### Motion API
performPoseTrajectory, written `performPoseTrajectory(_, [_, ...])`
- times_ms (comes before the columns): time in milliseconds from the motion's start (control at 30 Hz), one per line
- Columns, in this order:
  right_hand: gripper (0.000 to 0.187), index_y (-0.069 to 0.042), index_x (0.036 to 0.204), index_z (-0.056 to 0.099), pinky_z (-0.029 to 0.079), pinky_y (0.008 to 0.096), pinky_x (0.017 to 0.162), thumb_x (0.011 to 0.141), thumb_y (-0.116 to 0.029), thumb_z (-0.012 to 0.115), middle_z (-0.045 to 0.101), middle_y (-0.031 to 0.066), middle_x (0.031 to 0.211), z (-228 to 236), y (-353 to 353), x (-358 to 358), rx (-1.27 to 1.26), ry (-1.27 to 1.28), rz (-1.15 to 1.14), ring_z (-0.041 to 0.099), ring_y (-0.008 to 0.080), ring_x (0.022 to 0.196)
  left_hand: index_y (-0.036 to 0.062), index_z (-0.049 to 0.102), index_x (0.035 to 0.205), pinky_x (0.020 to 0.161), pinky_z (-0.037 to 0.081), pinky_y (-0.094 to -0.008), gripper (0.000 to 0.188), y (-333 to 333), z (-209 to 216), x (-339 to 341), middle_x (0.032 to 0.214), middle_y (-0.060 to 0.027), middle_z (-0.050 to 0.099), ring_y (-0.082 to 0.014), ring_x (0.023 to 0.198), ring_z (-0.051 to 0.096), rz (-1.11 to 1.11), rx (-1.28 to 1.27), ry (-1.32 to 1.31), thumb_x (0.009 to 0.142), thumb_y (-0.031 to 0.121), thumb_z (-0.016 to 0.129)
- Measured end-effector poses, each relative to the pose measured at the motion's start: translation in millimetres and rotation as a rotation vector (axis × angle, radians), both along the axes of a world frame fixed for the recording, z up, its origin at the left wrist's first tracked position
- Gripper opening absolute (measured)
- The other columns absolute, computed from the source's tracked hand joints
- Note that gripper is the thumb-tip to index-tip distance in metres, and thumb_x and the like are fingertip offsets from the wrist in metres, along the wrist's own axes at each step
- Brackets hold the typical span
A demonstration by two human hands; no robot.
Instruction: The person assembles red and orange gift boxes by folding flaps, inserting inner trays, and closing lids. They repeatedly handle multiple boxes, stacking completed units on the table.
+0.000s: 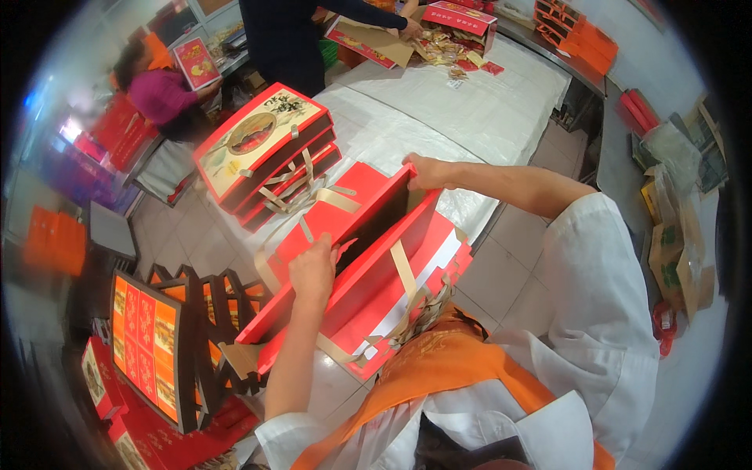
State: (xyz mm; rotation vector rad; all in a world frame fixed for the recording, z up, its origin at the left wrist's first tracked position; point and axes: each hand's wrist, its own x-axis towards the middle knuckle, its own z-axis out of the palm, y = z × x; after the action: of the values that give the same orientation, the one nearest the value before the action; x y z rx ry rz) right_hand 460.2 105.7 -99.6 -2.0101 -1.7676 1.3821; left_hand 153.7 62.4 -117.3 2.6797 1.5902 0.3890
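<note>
A red gift box (362,288) with beige ribbon handles stands tilted in front of me, its long mouth spread and the inside dark. My left hand (312,270) is closed over its upper edge on the near left side. At the far right corner, my right hand (429,171) grips the same box by its rim. Flattened red boxes (415,317) with white edges and bunched beige ribbons lie against my orange apron (439,360). Just beyond my left hand, a beige ribbon (338,200) crosses a red panel.
Stacked red gift boxes (262,145) with pictured lids stand on the plastic-covered table (439,125). Brown-framed orange trays (149,345) lean at lower left. Across the table, a person in dark clothes (283,39) reaches toward small packets (454,55). Another person in purple (160,95) holds a red box.
</note>
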Motion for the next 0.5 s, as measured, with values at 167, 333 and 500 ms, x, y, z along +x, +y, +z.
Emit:
performPoseTrajectory(167, [0.056,-0.007,0.129,0.037,0.058,0.0424,0.081,0.079,-0.002,0.061,0.048,0.0137,0.124,11,-7,15,-0.477,0.291,-0.216,0.059,0.0317,0.104,0.0085,0.049,0.082,0.052,0.048,-0.0426,0.025,0,-1,-3,0.066,-0.0113,0.06,-0.0325,0.062,0.062,-0.009,0.02,-0.022,0.083,0.029,0.064])
performPoseTrajectory(333, [0.068,-0.01,0.135,0.031,0.058,0.037,0.08,0.076,0.002,0.062,0.056,0.013,0.117,10,2,3,-0.292,0.189,0.071,0.062,0.0266,0.101,0.0083,0.049,0.082,0.053,0.048,-0.0435,0.025,1,-1,-4,0.067,-0.0116,0.061,-0.033,0.063,0.062,-0.033,0.03,-0.031,0.083,0.028,0.064])
performPoseTrajectory(500, [0.06,-0.01,0.129,0.043,0.053,0.041,0.075,0.074,-0.007,0.066,0.057,0.0136,0.115,19,-3,-10,0.318,-0.435,0.377,0.061,0.028,0.097,0.0083,0.049,0.083,0.054,0.048,-0.0445,0.024,4,-1,-5,0.068,-0.0119,0.061,-0.0343,0.063,0.062,-0.028,-0.003,-0.021,0.083,0.028,0.063])
